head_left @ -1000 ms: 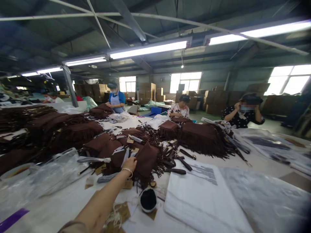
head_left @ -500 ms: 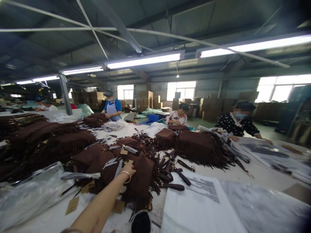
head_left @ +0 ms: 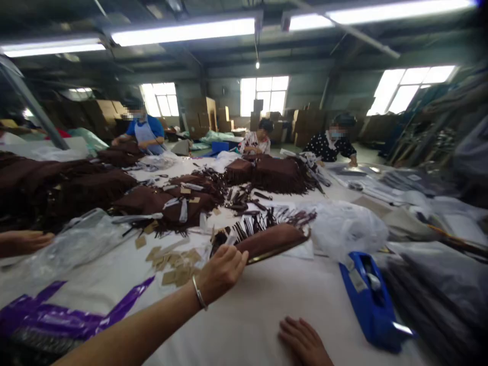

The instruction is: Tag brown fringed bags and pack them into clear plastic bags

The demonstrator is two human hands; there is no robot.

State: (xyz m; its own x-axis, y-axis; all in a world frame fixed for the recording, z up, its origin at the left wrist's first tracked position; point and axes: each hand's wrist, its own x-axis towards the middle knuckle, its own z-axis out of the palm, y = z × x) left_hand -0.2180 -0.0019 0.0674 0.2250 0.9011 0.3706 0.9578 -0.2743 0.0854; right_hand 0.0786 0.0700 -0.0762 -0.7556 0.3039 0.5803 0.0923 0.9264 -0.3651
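My left hand point(head_left: 223, 269), with a silver bangle at the wrist, is closed on one end of a brown fringed bag point(head_left: 272, 241). The bag is tilted over the white table point(head_left: 247, 315), its metal-edged side facing me and its dark fringe fanned out beyond. Low in the view, my right hand point(head_left: 303, 338) lies on the table with its fingers stretched out and nothing in them. Just left of my left hand are several loose tan tags point(head_left: 179, 267). Near my right hand stands a blue tape dispenser point(head_left: 373, 300).
Brown bags are piled at the left point(head_left: 68, 188) and at the back point(head_left: 274, 173). Clear plastic point(head_left: 343, 223) lies beyond the dispenser, and a purple bag point(head_left: 72, 320) at front left. Another person's hand point(head_left: 26, 241) reaches in from the left; several people work across the table.
My view has turned down and to the right. My left hand has taken the bag from the pile and brought it over the nearer tabletop. My right hand has come into view.
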